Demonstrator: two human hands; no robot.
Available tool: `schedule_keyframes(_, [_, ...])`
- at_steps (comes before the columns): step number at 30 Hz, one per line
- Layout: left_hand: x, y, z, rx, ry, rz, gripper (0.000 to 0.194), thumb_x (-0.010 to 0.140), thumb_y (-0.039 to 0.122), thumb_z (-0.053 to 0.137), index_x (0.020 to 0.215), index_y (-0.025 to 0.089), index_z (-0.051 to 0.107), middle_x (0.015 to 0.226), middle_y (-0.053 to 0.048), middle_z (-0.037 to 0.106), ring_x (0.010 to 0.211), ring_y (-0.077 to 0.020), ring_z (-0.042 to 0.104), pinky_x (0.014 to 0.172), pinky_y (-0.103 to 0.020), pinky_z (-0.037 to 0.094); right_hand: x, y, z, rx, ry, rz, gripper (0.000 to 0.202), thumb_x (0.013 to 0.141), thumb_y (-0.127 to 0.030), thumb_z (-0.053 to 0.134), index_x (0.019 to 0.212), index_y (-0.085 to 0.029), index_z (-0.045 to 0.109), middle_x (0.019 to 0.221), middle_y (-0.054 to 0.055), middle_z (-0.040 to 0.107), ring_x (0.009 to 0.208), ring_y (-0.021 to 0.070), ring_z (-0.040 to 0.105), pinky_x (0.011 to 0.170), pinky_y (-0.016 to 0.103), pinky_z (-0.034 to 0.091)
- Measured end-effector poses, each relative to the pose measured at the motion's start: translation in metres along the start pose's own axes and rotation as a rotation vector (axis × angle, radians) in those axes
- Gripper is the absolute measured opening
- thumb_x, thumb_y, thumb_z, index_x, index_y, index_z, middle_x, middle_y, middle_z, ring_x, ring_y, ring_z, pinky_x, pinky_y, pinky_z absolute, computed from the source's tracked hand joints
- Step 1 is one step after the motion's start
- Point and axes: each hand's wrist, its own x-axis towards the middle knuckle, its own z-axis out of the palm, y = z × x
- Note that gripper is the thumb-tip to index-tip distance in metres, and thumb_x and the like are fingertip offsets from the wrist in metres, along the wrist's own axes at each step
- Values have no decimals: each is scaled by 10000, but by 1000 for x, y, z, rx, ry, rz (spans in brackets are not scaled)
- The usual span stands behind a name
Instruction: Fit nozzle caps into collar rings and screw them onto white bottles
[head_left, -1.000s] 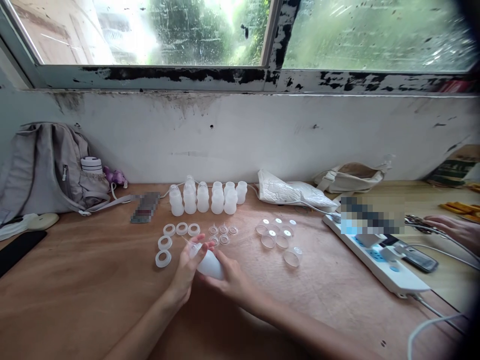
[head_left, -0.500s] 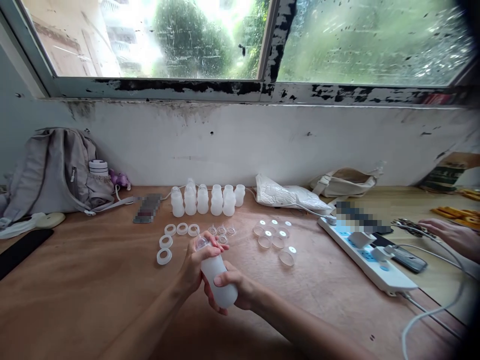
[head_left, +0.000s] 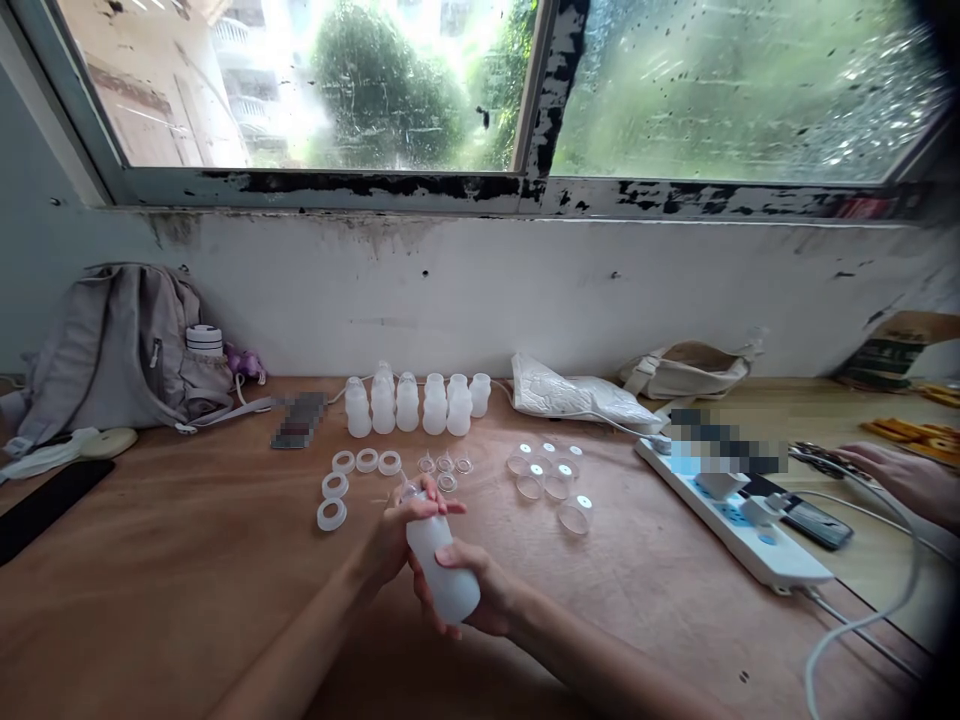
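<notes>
A frosted white baby bottle point(head_left: 444, 575) tilts between my two hands near the table's middle, its clear teat end pointing up and away to the left. My left hand point(head_left: 401, 525) is closed around the collar at the top, which its fingers mostly hide. Lower down, my right hand point(head_left: 480, 585) wraps the body, thumb on the near side. Just beyond lie several clear teats point(head_left: 445, 482). White collar rings point(head_left: 334, 485) form an angled row to the left. Clear domed caps point(head_left: 574, 515) lie to the right. More frosted bottles point(head_left: 409, 405) stand along the back, some topped with teats.
A white power strip point(head_left: 739, 525) with plugs and cables runs along the right side, near a phone point(head_left: 814, 522). Another person's hand point(head_left: 892, 478) rests at the far right. White plastic packaging point(head_left: 577, 392) and a grey backpack point(head_left: 127, 340) sit against the wall.
The camera view has shifted slightly. Both hands still hold the bottle, and some fingers of my left hand now stretch out more to the right across its neck.
</notes>
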Motion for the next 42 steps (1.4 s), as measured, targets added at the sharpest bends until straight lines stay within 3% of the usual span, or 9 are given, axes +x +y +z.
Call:
schedule_keyframes(5, [4,-10,-2,119,128,-106,401,702,477,594,973,184,558,825,-54,631,700,-182,599,594,-264,448,-1,-6,-2,-247,328,-179,319,811,-446,500,907,-142,515,759,36,559,607,123,560,477,212,439])
schedule_keyframes(10, [2,-23,-7,168,180,-93,419,706,482,601,962,151,576,761,-45,645,648,-164,590,555,-230,429,-8,-15,-9,-397,406,-154,481,864,-549,284,1068,-174,507,883,71,572,755,158,559,603,270,465])
schedule_keyframes(13, [2,-24,-13,66,229,-147,458,714,527,560,961,143,587,850,-72,660,760,-201,614,626,-259,452,-21,-29,-19,-760,530,-198,431,842,-522,370,1023,-179,556,927,80,574,802,182,552,644,305,468])
schedule_keyframes(18, [4,-17,-26,-49,312,-212,458,730,526,532,1001,160,580,963,-69,645,763,-184,621,620,-254,461,-57,-62,-51,-1554,946,-460,244,789,-385,476,839,-187,610,887,89,564,848,231,534,760,382,431])
schedule_keyframes(23, [3,-14,-26,-7,328,-197,430,728,524,529,942,155,589,886,-65,652,723,-183,620,570,-246,450,-101,-82,-88,-1768,1283,-248,271,695,-342,517,908,-195,596,940,103,574,902,272,551,817,418,407])
schedule_keyframes(26, [1,-13,-23,55,321,-193,387,698,477,594,918,159,582,826,-49,641,707,-179,616,550,-230,430,-119,-86,-98,-1673,1262,-71,291,656,-315,531,922,-209,581,886,89,610,831,257,592,732,382,455])
schedule_keyframes(30, [1,-16,-23,168,262,-113,356,673,414,652,917,170,566,791,-33,622,699,-170,601,573,-224,416,-114,-93,-86,-1539,1142,-139,232,677,-366,539,837,-211,601,821,82,646,716,231,611,647,355,479])
schedule_keyframes(36, [4,-22,-26,332,222,-50,460,633,364,698,1009,177,510,845,-57,644,737,-184,591,634,-254,417,-63,-110,-44,-1354,971,-357,391,746,-498,503,887,-151,614,753,81,646,629,184,592,549,296,471])
schedule_keyframes(42, [5,-23,-30,478,191,41,370,680,351,657,989,176,553,920,-67,640,881,-213,562,731,-264,407,-11,-119,-31,-1440,937,-477,353,777,-488,492,807,-163,628,710,57,640,576,156,564,533,272,441])
